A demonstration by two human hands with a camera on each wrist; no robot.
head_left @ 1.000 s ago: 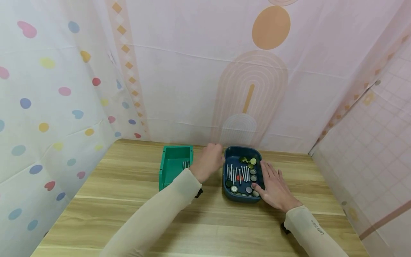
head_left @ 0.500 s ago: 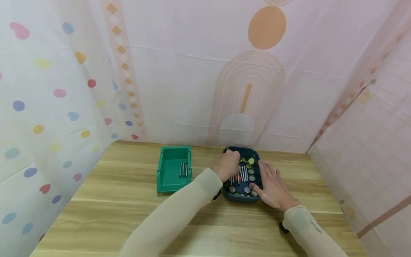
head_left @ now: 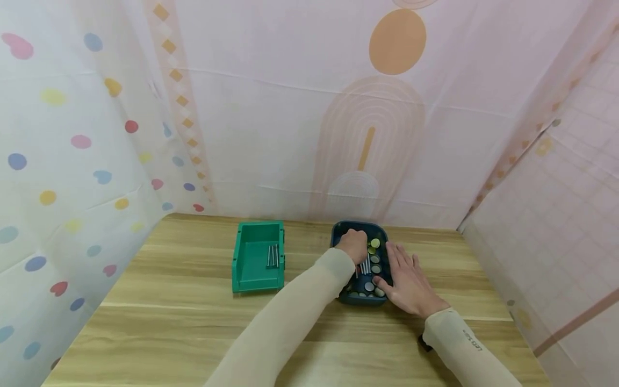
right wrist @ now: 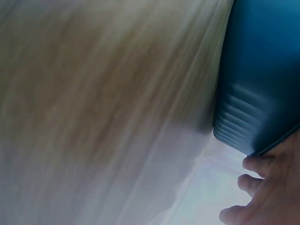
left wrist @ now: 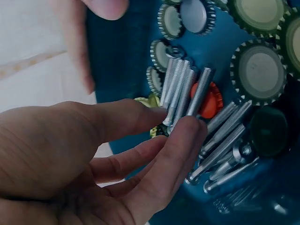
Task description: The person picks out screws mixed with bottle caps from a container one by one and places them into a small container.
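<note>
In the head view my left hand (head_left: 353, 246) reaches down into a dark blue bin (head_left: 364, 302). Silvery threaded bolts (left wrist: 179, 86) lie there in a loose bundle. The left wrist view shows the thumb and the other fingertips apart, right at the ends of these bolts. More bolts (left wrist: 225, 133) lie beside the hand. Against the bin's right side rests my right hand (head_left: 410, 282), fingers extended and thumb over the rim. Part of its fingers shows beside the bin wall (right wrist: 262, 103) in the right wrist view.
Bottle caps (left wrist: 259, 71), one orange-red cap (left wrist: 212, 101) among them, lie around the bolts. To the left stands a green bin (head_left: 253, 263) with several bolts (head_left: 273, 256) inside. Both bins sit on a wooden table (head_left: 169, 301), with a patterned curtain (head_left: 271, 134) behind.
My left hand has moved right, from between the two bins into the blue one, uncovering the bolts in the green bin. The right hand keeps its place at the rim.
</note>
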